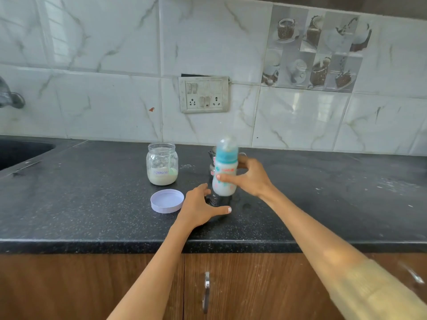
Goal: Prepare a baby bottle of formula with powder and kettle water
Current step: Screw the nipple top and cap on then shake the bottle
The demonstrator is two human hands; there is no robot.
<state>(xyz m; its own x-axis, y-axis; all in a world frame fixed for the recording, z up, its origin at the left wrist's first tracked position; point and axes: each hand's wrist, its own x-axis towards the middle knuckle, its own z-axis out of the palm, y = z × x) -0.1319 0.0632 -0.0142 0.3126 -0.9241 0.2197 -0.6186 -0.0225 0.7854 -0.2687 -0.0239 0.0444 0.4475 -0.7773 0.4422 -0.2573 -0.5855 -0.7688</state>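
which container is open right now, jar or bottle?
The formula jar: no lid on its mouth; its lavender lid lies on the counter. The baby bottle, gripped by the right hand, is capped.

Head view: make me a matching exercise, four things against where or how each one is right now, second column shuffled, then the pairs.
Things:
1. baby bottle
2. formula jar
3. jar lid
4. left hand

States:
A. open on the counter, powder at its bottom
B. flat on the counter in front of the jar
C. held upright in the right hand, capped, milky inside
D. fingers spread, holding nothing

Pairs: 1-C, 2-A, 3-B, 4-D
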